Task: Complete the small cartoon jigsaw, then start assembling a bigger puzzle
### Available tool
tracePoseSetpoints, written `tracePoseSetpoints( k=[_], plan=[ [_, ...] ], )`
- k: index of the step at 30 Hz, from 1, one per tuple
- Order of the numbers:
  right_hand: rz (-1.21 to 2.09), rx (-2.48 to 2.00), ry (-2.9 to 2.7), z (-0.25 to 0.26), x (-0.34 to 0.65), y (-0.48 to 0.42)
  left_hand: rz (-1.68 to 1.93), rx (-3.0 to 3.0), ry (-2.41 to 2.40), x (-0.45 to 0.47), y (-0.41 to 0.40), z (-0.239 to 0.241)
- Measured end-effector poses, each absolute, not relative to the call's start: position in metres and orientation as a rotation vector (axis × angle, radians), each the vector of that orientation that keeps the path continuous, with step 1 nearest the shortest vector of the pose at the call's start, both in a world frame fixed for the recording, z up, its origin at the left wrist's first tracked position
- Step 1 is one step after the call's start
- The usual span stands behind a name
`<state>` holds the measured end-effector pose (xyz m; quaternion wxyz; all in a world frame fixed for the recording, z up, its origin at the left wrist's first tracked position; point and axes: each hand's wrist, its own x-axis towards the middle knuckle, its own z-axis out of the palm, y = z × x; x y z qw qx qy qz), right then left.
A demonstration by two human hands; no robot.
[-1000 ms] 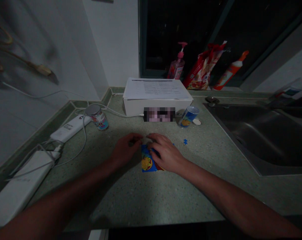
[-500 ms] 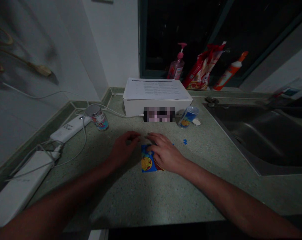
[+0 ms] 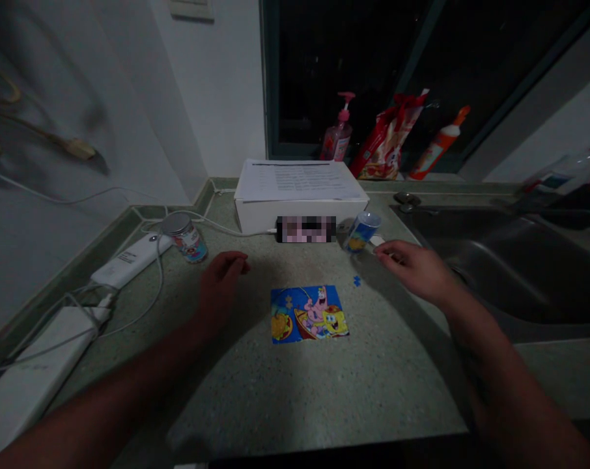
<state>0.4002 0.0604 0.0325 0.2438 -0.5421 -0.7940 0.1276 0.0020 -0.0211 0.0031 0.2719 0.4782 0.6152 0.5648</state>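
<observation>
A small jigsaw puzzle [image 3: 319,319] with cartoon figures in a boat lies flat on the counter between my hands. A grey, piece-shaped spot shows in its upper left. One loose blue puzzle piece [image 3: 357,281] rests just beyond its top right corner. My left hand [image 3: 221,286] is curled left of the puzzle, thumb and fingers together; its palm is hidden. Over on the right, my right hand [image 3: 417,270] has its fingers bent together at the near edge of a white round lid [image 3: 377,240]. Whether they grip it is unclear. A blue can [image 3: 362,231] stands beside the lid.
A white box [image 3: 299,208] topped with papers stands behind, a blurred-out phone [image 3: 305,229] against its front. At left are a silver-lidded jar [image 3: 186,240], white power strips [image 3: 131,259] and loose cables. A metal sink [image 3: 500,267] lies right; bottles and a red bag [image 3: 390,140] line the sill.
My right hand has left the puzzle and moved right to the lid, uncovering the whole picture. My left hand has drawn back a little to the left and closed. The view has shifted slightly.
</observation>
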Motion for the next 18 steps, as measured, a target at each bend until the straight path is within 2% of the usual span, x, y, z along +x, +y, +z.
tracePoseSetpoints(
  k=[3,12,18],
  plan=[
    [0.291,-1.587,-2.347,0.019,0.409,0.064,1.539,1.263,1.679,0.000,-0.020,0.003],
    [0.570,-1.549,-2.520,0.010,0.388,0.053,1.450,1.261,1.710,-0.001,-0.016,0.000],
    [0.513,-1.547,-2.512,-0.001,0.387,0.055,1.454,1.265,1.677,0.001,-0.017,-0.002]
  ],
)
